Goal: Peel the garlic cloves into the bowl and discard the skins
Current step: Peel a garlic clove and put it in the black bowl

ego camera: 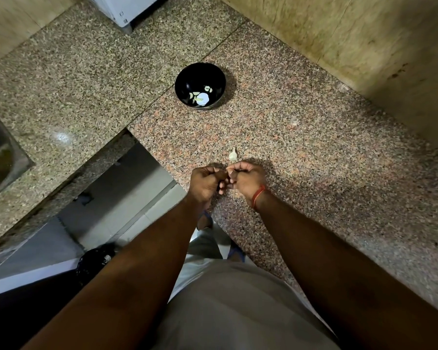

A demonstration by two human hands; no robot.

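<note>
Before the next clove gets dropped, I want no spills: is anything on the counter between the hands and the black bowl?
Only one small garlic piece lies just beyond the left hand and right hand. Past it, the granite counter shows nothing else up to the black bowl.

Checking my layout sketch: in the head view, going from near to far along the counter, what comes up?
Both hands, left and right, → small unpeeled garlic clove → round black bowl holding peeled cloves → white appliance.
</note>
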